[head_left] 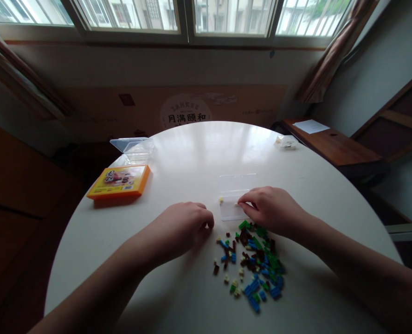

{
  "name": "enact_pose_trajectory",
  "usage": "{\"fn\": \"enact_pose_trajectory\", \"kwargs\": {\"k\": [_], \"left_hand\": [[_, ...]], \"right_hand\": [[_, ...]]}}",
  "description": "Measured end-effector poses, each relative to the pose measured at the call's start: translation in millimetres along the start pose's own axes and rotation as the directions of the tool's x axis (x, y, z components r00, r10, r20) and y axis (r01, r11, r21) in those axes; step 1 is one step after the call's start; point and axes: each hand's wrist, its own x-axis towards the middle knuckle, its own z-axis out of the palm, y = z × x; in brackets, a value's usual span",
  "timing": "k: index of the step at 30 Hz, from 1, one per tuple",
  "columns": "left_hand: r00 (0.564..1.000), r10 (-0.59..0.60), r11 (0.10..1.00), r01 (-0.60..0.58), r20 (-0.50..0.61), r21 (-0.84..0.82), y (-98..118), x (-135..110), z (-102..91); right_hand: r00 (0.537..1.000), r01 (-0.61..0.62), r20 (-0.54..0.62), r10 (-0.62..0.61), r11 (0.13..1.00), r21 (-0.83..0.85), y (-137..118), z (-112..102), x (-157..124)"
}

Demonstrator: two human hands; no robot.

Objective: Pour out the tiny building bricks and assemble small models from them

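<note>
My right hand (267, 208) reaches over a small clear plastic case (230, 213) lying opened out on the table. Its thumb and forefinger pinch a tiny pale yellow brick (236, 204) just above or at the case; whether it touches cannot be told. Another pale yellow brick (221, 200) sits at the case's left edge. To the left, my left hand (190, 225) is held low over the table with curled fingers; whatever they may hold is hidden. Between my forearms, near the case, spreads a pile of small green, blue, brown and pale yellow bricks (258, 255).
The round white table (178, 162) carries an orange box (122, 181) with a printed lid at left. Behind that box stands an open clear plastic container (138, 150). A small clear packet (286, 141) lies at the far right edge. Beyond it is a wooden surface with a paper (310, 126).
</note>
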Motion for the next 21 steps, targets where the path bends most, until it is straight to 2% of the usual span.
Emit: {"fn": "enact_pose_trajectory", "kwargs": {"k": [8, 21], "left_hand": [[0.999, -0.031, 1.000, 0.031, 0.023, 0.006, -0.7, 1.8, -3.2], [0.999, -0.037, 0.999, 0.037, -0.034, 0.014, -3.6, 5.8, 3.2]], "right_hand": [[1.000, -0.003, -0.026, 0.003, 1.000, -0.005, -0.8, 2.4, 2.1], [1.000, -0.002, -0.018, 0.002, 1.000, 0.009, -1.6, 4.4, 9.4]]}}
